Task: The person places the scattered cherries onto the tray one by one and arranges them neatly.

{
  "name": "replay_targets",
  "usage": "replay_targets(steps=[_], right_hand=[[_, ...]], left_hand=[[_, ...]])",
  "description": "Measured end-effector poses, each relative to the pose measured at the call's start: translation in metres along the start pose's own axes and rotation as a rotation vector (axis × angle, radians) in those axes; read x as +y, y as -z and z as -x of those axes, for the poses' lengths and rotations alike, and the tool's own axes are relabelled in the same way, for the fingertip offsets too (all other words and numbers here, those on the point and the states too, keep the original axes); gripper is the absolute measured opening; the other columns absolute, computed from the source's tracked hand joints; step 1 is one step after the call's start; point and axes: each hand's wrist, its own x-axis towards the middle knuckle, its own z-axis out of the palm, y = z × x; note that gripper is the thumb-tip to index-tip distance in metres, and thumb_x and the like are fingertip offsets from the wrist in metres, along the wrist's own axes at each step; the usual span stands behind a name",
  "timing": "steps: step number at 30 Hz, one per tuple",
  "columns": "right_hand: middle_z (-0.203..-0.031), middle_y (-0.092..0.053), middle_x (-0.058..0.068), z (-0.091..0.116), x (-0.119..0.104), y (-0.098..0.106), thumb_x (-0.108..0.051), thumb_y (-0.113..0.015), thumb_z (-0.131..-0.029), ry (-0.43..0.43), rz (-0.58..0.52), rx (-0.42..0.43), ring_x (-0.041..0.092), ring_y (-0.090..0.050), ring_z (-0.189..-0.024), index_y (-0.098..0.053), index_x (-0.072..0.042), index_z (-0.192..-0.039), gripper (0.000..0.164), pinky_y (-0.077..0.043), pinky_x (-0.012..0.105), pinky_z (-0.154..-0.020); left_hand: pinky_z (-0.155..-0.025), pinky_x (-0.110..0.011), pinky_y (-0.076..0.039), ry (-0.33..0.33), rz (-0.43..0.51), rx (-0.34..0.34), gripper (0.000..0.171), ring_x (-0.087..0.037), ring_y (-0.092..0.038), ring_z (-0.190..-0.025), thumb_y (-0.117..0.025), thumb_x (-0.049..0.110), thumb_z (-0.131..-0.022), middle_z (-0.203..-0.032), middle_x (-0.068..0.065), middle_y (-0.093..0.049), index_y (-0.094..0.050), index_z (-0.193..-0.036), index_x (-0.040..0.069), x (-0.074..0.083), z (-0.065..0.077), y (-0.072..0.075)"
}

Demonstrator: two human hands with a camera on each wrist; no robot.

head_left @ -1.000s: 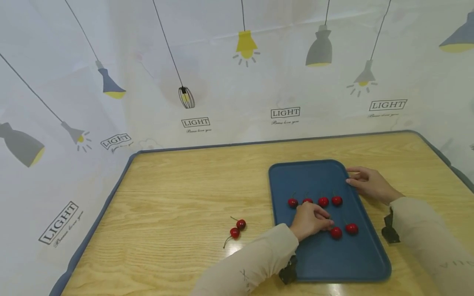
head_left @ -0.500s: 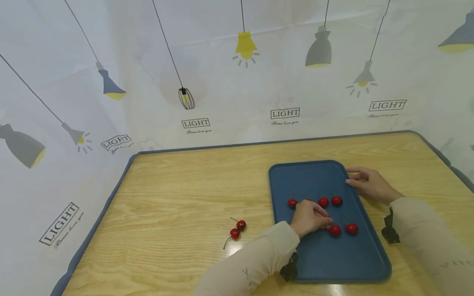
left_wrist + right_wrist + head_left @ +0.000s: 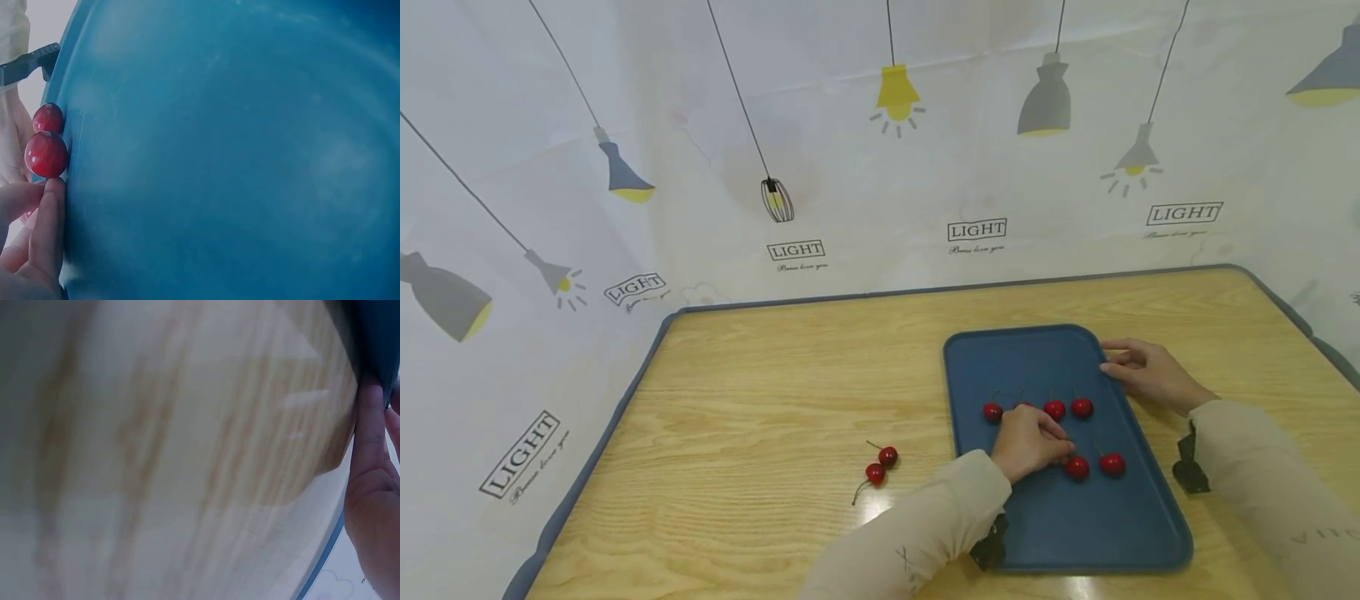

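Observation:
A blue tray [image 3: 1037, 525] lies on the wooden table, holding several red cherries. My left hand [image 3: 1030, 442] reaches over it; thumb and forefinger pinch a cherry [image 3: 1077, 468] at its stem end, though the stem is hidden behind the fingertips [image 3: 53, 187]. Just right of that cherry sits another cherry [image 3: 1112, 464]. Farther back is a row of cherries [image 3: 1082, 407], one largely covered by the left hand. At the tray's right edge, my right hand [image 3: 1157, 377] grips the rim between thumb and fingers, also seen in the right wrist view.
Two cherries [image 3: 882, 465] with stems lie together on the table [image 3: 760, 417], left of the tray. A pale curtain [image 3: 865, 167] printed with lamps stands behind and at the sides. Dark straps [image 3: 1189, 467] sit at both wrists.
My left hand and the pinched cherry have shifted slightly back and to the left on the tray. The right hand has stayed at the rim.

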Motion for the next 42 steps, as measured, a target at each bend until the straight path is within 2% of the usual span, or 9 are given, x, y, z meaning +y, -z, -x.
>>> replay_targets(steps=[8,27,42], right_hand=[[-0.114,-0.047,0.034,0.0022,-0.0026,0.001,-0.019,-0.05,-0.091,0.02,-0.019,-0.014,0.005,-0.058,-0.086,-0.029,0.011,-0.131,0.055,-0.05,0.032,-0.071],[-0.113,-0.048,0.034,0.0022,-0.0034,0.0004,-0.02,-0.051,-0.091,0.017,-0.016,-0.008,0.006,-0.059,-0.085,-0.029,0.011,-0.131,0.056,-0.05,0.032,-0.071],[-0.113,-0.047,0.034,0.0008,-0.0017,0.0,-0.022,-0.051,-0.091,0.012,-0.01,-0.008,0.009,-0.059,-0.087,-0.029,0.012,-0.131,0.057,-0.05,0.032,-0.072]], left_hand=[[-0.043,-0.015,-0.041,-0.02,-0.03,0.003,0.004,0.002,-0.051,-0.044,-0.072,0.009,-0.072,-0.055,0.003,-0.062,-0.07,-0.072,0.006,-0.0014,-0.0002,0.0004],[-0.043,-0.017,-0.044,-0.007,0.105,0.006,0.002,-0.003,-0.054,-0.044,-0.067,0.005,-0.075,-0.056,0.0,-0.062,-0.067,-0.075,0.003,-0.0024,0.0041,-0.0009],[-0.044,-0.017,-0.044,0.011,0.112,0.009,0.002,-0.005,-0.055,-0.044,-0.068,0.003,-0.075,-0.057,-0.001,-0.061,-0.066,-0.077,0.002,-0.0014,0.0055,-0.0001]])
